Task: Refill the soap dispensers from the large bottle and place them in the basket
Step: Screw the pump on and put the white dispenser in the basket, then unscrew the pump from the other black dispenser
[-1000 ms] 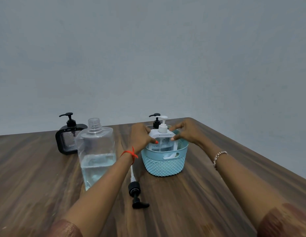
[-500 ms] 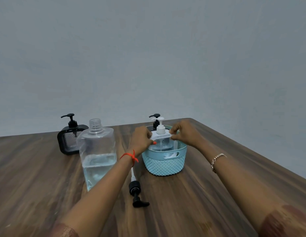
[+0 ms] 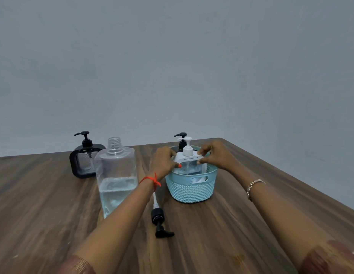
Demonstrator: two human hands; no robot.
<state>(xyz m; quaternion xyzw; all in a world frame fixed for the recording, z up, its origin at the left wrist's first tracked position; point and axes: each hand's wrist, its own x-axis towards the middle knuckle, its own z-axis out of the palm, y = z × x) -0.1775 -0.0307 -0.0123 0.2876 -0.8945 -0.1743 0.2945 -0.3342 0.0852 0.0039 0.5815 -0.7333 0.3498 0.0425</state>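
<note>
There are three soap dispensers, one big bottle, one basket and one loose pump on the brown table (image 3: pixel 241 224).

The white dispenser (image 3: pixel 189 162) stands up straight in the near part of the light blue basket (image 3: pixel 191 189). It has a clear middle, a white frame and a white pump on top. The left hand (image 3: pixel 164 162) has its fingers curled round the left side. The right hand (image 3: pixel 216 157) pinches the right top edge.

The first black dispenser (image 3: pixel 182 142) is in the basket too, just behind the white one. Only its pump shows.

The second black dispenser (image 3: pixel 84 162) stands on the table far to the left, well apart from the basket.

The big bottle (image 3: pixel 116 175) is clear, has no cap, and is less than half full. It stands left of the basket.

The loose pump (image 3: pixel 159 220) is black and lies on the table, near the basket, between the two arms.
</note>
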